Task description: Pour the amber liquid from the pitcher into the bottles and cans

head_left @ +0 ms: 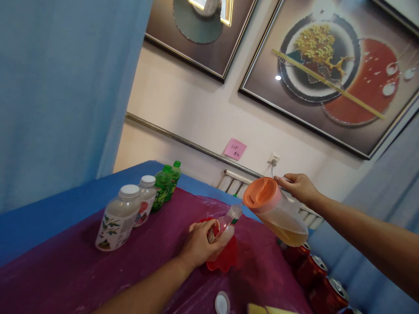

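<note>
My left hand is wrapped round a clear plastic bottle with a red label, its uncapped neck leaning up and to the right. Under the bottle lies a red wavy-edged dish. My right hand grips the handle of a translucent pitcher with an orange lid. The pitcher is tilted toward the bottle, its lid edge close to the bottle's mouth. Yellowish liquid shows low in the pitcher. I cannot tell whether liquid is flowing between them.
On the left of the purple cover stand two white-capped bottles and two green bottles. Several red cans line the right edge. A white cap and a yellow cloth-like item lie near the front.
</note>
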Action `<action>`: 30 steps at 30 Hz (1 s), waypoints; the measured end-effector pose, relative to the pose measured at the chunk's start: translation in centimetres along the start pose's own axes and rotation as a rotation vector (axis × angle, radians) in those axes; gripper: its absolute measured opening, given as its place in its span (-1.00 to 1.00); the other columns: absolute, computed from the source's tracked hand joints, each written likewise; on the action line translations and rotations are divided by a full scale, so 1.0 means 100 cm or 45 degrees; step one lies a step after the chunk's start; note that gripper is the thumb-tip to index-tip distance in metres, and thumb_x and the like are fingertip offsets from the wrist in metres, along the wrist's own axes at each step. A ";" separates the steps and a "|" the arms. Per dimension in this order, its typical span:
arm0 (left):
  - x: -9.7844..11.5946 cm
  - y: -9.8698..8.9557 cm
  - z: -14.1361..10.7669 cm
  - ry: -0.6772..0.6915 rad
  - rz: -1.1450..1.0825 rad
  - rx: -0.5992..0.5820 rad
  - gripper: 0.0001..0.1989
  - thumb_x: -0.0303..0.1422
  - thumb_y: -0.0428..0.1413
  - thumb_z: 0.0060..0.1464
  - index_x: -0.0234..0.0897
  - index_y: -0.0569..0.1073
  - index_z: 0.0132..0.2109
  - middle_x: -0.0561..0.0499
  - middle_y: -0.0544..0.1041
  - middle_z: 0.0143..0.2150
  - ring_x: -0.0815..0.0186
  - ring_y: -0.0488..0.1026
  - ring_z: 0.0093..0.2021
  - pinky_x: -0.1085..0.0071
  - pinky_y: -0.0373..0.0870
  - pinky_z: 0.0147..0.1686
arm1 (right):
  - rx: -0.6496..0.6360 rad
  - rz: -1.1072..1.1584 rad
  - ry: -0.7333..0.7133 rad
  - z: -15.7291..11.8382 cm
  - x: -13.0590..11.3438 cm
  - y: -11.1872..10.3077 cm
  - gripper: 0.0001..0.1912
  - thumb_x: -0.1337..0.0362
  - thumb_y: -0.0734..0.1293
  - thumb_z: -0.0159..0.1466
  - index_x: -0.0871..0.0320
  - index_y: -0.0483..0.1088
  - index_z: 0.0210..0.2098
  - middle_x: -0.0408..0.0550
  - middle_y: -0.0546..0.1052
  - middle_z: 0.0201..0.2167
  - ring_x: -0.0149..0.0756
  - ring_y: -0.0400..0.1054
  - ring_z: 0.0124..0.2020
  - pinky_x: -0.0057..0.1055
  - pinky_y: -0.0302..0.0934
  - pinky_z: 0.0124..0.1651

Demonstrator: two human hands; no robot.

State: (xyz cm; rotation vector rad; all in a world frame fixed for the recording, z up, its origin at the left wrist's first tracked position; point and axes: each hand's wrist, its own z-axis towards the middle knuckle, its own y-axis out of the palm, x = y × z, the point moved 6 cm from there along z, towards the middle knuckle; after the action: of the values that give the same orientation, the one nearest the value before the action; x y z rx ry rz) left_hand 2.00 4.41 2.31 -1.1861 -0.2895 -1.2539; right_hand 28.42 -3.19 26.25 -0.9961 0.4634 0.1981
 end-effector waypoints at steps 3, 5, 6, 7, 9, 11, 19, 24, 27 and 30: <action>0.001 -0.001 0.000 -0.006 -0.005 0.022 -0.51 -0.13 0.37 -0.16 -0.10 0.55 -0.02 -0.01 0.65 0.02 0.05 0.52 0.03 0.16 0.30 0.14 | 0.001 0.013 0.008 -0.001 -0.001 0.000 -0.36 -0.30 0.34 0.10 0.05 0.01 -0.64 -0.29 -0.04 -0.66 -0.48 -0.16 -0.60 -0.44 -0.24 -0.57; 0.001 -0.002 0.000 -0.013 -0.012 0.029 -0.47 -0.13 0.38 -0.17 -0.10 0.55 -0.01 -0.01 0.65 0.02 0.05 0.52 0.04 0.16 0.29 0.15 | 0.000 0.018 0.016 -0.001 0.000 0.000 -0.36 -0.30 0.34 0.10 0.05 0.03 -0.63 -0.29 -0.02 -0.65 -0.48 -0.15 -0.60 -0.44 -0.23 -0.57; 0.001 -0.002 0.000 -0.015 -0.014 0.027 -0.47 -0.13 0.38 -0.18 -0.11 0.55 0.00 -0.02 0.65 0.02 0.04 0.53 0.04 0.15 0.29 0.15 | 0.002 0.017 0.018 -0.001 0.000 0.000 -0.37 -0.30 0.34 0.11 0.05 0.03 -0.63 -0.29 -0.02 -0.65 -0.48 -0.15 -0.60 -0.44 -0.22 -0.57; 0.001 -0.002 0.000 -0.015 -0.015 0.023 -0.48 -0.13 0.38 -0.17 -0.12 0.55 -0.01 -0.02 0.65 0.01 0.04 0.53 0.03 0.15 0.29 0.15 | 0.006 0.014 0.017 -0.001 0.000 -0.001 -0.37 -0.30 0.34 0.11 0.05 0.04 -0.63 -0.29 -0.02 -0.65 -0.48 -0.15 -0.60 -0.44 -0.22 -0.57; 0.001 -0.002 0.000 -0.008 -0.017 0.016 -0.51 -0.13 0.37 -0.15 -0.13 0.55 -0.03 -0.03 0.65 0.01 0.03 0.53 0.03 0.14 0.29 0.14 | 0.009 0.010 0.013 0.000 0.000 -0.001 -0.36 -0.30 0.34 0.11 0.05 0.04 -0.64 -0.29 -0.02 -0.66 -0.48 -0.15 -0.60 -0.44 -0.23 -0.57; 0.001 -0.001 0.000 -0.001 -0.023 0.014 -0.52 -0.13 0.37 -0.14 -0.13 0.55 -0.04 -0.03 0.65 0.01 0.04 0.53 0.02 0.13 0.28 0.14 | 0.009 0.004 0.007 0.000 0.000 -0.001 -0.36 -0.30 0.34 0.11 0.05 0.03 -0.64 -0.30 -0.03 -0.66 -0.48 -0.15 -0.61 -0.44 -0.25 -0.57; 0.001 0.000 0.000 0.008 -0.023 -0.001 -0.53 -0.11 0.35 -0.12 -0.13 0.54 -0.04 -0.01 0.66 0.00 0.06 0.53 0.01 0.14 0.26 0.15 | 0.022 -0.021 -0.024 0.000 -0.002 -0.002 -0.37 -0.28 0.33 0.14 0.06 0.02 -0.64 -0.30 -0.04 -0.67 -0.49 -0.16 -0.61 -0.44 -0.25 -0.57; 0.001 -0.001 0.000 0.025 -0.023 0.013 -0.55 -0.11 0.34 -0.11 -0.11 0.54 -0.05 0.00 0.65 0.00 0.06 0.53 0.02 0.16 0.27 0.13 | 0.039 -0.041 -0.022 0.000 -0.002 -0.004 -0.37 -0.26 0.33 0.14 0.05 0.01 -0.64 -0.30 -0.06 -0.66 -0.49 -0.17 -0.60 -0.44 -0.27 -0.56; 0.001 -0.001 0.000 0.025 -0.017 0.013 -0.55 -0.14 0.36 -0.12 -0.12 0.54 -0.05 0.01 0.65 -0.01 0.06 0.53 0.02 0.17 0.27 0.11 | 0.039 -0.034 -0.030 -0.001 -0.004 -0.005 -0.37 -0.26 0.33 0.14 0.05 0.00 -0.64 -0.30 -0.06 -0.65 -0.48 -0.17 -0.60 -0.43 -0.27 -0.56; 0.002 -0.001 0.000 0.030 -0.014 0.018 -0.55 -0.08 0.33 -0.09 -0.12 0.54 -0.06 0.00 0.66 -0.02 0.06 0.53 0.00 0.16 0.26 0.11 | 0.030 -0.034 -0.020 -0.002 -0.005 -0.005 -0.38 -0.26 0.32 0.15 0.05 0.00 -0.64 -0.30 -0.06 -0.66 -0.48 -0.16 -0.60 -0.43 -0.26 -0.55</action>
State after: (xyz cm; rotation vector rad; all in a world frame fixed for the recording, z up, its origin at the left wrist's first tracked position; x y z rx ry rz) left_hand 1.95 4.31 2.51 -1.1583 -0.2875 -1.2727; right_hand 28.16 -3.62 26.78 -0.9766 0.4367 0.1762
